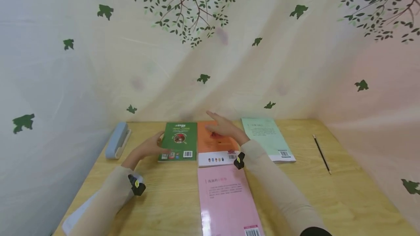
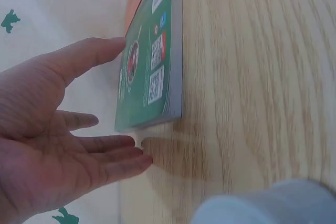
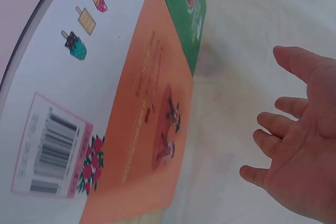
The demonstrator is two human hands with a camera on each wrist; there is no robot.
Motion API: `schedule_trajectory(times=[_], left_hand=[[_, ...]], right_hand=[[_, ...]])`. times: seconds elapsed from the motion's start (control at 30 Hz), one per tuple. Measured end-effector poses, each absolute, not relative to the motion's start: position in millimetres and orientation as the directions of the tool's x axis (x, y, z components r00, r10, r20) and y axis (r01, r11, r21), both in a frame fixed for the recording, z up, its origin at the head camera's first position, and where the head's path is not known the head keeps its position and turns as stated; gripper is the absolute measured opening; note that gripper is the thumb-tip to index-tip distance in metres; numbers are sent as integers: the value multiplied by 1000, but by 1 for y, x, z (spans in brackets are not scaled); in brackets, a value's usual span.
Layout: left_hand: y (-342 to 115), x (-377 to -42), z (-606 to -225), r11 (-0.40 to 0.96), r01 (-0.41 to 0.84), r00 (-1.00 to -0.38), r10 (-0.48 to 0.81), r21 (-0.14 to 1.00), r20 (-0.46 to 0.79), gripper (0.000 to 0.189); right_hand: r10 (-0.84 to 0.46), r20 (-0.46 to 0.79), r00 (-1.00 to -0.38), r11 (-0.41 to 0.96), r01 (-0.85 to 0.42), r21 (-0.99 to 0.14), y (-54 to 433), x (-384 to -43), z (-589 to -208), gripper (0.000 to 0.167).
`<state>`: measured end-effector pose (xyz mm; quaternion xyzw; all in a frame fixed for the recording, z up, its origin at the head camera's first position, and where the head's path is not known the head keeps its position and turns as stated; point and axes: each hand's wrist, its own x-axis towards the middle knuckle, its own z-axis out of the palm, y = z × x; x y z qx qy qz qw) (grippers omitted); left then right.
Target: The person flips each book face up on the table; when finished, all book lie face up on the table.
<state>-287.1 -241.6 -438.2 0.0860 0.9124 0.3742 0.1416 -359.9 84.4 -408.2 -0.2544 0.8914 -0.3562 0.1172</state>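
Note:
A green book (image 1: pixel 179 142) lies at the back of the wooden table, its left edge beside my left hand (image 1: pixel 150 146). In the left wrist view the thumb reaches over the cover, while the other fingers extend past the book's side, apart from it. Next to the green book lies an orange and white book (image 1: pixel 214 146). Above this one hovers my right hand (image 1: pixel 224 125), fingers extended and holding nothing. A pink book (image 1: pixel 228 199) lies in front of the orange one, close against its lower edge.
A mint-green book (image 1: pixel 267 137) lies at the back right, with a black pencil (image 1: pixel 321 154) farther right. At the left edge is a long blue object with a pale base (image 1: pixel 117 140). Something white (image 1: pixel 77 212) is partly hidden under the left forearm. Fabric (image 1: pixel 229 94) hangs behind the table (image 1: pixel 157 199).

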Motion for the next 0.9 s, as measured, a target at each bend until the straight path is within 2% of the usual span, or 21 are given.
schedule_trajectory(times=[0.27,0.5,0.7,0.9], left_hand=[[-247,-288,-440,651,-18,-907,309,759,-287,114],[-255,-292,-439,612,-26,-896,337,791,-290,108],[-256,-291,-440,640,-25,-897,325,768,-301,115],[-254,-285,-439,679,-35,-899,299,733,-320,116]], right_hand=[[-568,-51,-822,612,-380,-694,73,-366,-420,73],[-583,-24,-812,602,-412,-684,63,-371,-420,72],[-592,-27,-805,606,-423,-674,57,-377,-426,74],[-621,-33,-783,551,-406,-729,49,-377,-437,74]])
